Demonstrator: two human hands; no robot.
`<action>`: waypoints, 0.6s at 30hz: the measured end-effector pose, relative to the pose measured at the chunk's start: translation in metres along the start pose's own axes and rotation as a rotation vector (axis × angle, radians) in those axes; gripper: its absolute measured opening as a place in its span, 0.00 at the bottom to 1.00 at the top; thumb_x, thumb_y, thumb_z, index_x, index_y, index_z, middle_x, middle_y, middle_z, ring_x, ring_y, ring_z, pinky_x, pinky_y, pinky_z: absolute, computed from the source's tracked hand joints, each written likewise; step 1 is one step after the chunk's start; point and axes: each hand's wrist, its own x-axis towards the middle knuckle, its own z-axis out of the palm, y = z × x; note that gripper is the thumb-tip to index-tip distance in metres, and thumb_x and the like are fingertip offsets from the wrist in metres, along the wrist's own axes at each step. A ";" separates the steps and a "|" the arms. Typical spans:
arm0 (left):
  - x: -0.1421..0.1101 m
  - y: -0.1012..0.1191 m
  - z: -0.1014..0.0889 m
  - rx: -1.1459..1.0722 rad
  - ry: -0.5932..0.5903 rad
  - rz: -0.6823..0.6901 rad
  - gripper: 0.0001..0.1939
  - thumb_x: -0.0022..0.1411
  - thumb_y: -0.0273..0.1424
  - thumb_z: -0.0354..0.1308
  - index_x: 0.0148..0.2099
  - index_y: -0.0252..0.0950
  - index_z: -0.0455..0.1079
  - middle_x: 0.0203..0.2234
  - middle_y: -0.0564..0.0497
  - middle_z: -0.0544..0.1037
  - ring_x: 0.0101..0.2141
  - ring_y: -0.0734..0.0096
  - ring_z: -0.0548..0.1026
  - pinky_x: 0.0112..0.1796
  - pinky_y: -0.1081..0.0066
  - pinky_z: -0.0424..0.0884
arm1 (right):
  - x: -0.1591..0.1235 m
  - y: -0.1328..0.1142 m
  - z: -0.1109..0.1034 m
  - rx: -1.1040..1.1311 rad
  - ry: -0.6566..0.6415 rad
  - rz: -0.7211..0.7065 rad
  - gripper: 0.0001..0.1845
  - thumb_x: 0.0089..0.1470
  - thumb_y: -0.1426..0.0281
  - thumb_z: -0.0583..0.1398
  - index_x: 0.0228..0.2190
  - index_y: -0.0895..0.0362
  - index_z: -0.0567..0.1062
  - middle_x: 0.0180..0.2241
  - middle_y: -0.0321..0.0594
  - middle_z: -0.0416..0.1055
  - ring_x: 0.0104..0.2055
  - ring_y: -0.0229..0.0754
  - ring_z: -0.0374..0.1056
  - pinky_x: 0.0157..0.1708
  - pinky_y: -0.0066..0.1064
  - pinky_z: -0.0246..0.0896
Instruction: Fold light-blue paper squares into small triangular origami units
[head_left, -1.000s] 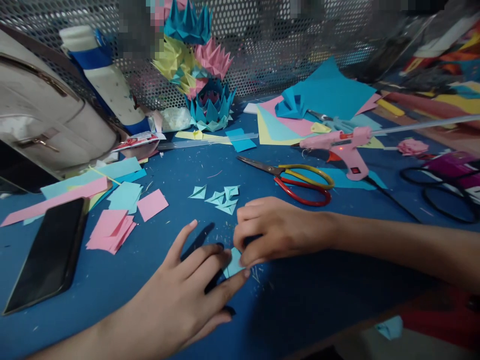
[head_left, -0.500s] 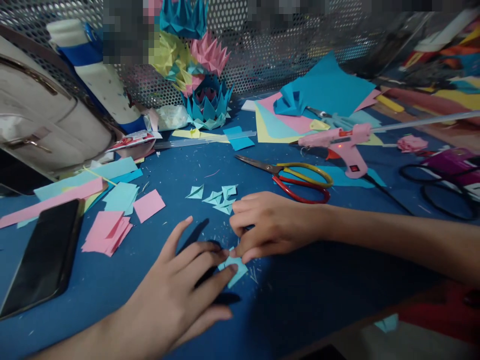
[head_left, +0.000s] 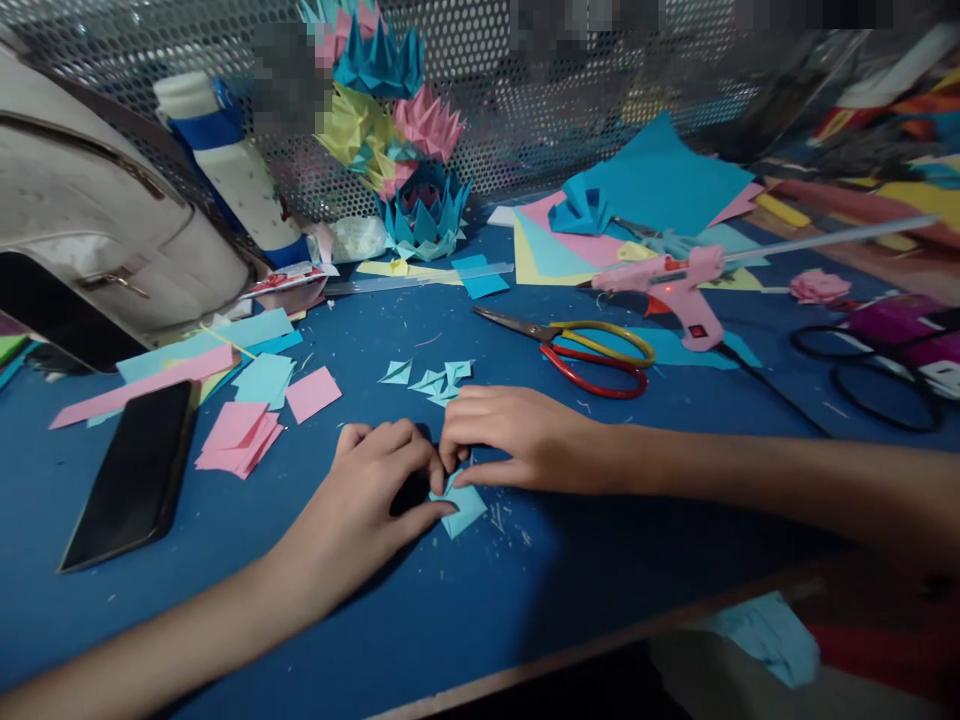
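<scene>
A small light blue paper square [head_left: 466,512], partly folded, lies on the blue tabletop under my fingertips. With curled fingers, my left hand [head_left: 375,475] pinches its left corner, the thumb resting on top of the paper. My right hand [head_left: 517,435] has its fingers bent and pressed together at the paper's upper corner, touching my left fingertips; the exact grip is partly hidden. Just beyond my right knuckles sit several small folded light blue paper pieces [head_left: 429,383], one partly covered by the hand.
Scissors [head_left: 555,332] and a pink glue gun [head_left: 694,295] lie beyond my right arm. Pink paper squares [head_left: 238,438], light blue squares [head_left: 262,380] and a phone [head_left: 131,480] are at left. Folded paper flowers [head_left: 424,210], a bottle [head_left: 232,170] and a bag [head_left: 97,200] stand at the back.
My left hand has drawn its spread fingers in and curled them at the paper's corner. My right hand has shifted slightly left. The view has moved a little.
</scene>
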 end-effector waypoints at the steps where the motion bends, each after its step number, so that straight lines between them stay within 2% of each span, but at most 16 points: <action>1: 0.000 0.000 -0.001 0.009 0.003 -0.007 0.08 0.64 0.34 0.65 0.39 0.40 0.68 0.37 0.55 0.72 0.39 0.66 0.68 0.42 0.65 0.55 | 0.000 -0.001 0.000 0.008 -0.011 0.039 0.07 0.59 0.66 0.64 0.37 0.58 0.75 0.35 0.37 0.70 0.40 0.40 0.62 0.39 0.30 0.53; 4: 0.001 -0.001 -0.001 0.035 0.006 -0.022 0.10 0.63 0.36 0.66 0.41 0.40 0.69 0.37 0.55 0.72 0.38 0.66 0.68 0.43 0.65 0.55 | 0.001 -0.005 0.000 0.023 -0.038 0.112 0.09 0.58 0.64 0.65 0.36 0.57 0.75 0.34 0.36 0.69 0.41 0.41 0.62 0.39 0.30 0.52; 10: 0.000 0.001 -0.002 0.054 -0.033 0.000 0.07 0.65 0.33 0.63 0.35 0.39 0.70 0.35 0.56 0.73 0.37 0.69 0.69 0.44 0.64 0.54 | 0.002 -0.009 -0.002 0.020 -0.061 0.155 0.08 0.57 0.65 0.66 0.35 0.57 0.75 0.32 0.35 0.69 0.39 0.40 0.62 0.37 0.30 0.51; 18: 0.002 0.004 -0.004 0.082 -0.026 -0.028 0.09 0.62 0.35 0.67 0.39 0.38 0.70 0.35 0.57 0.72 0.37 0.68 0.69 0.43 0.64 0.53 | 0.002 -0.011 -0.003 0.042 -0.077 0.198 0.05 0.57 0.68 0.65 0.34 0.57 0.77 0.31 0.35 0.71 0.40 0.40 0.63 0.37 0.30 0.52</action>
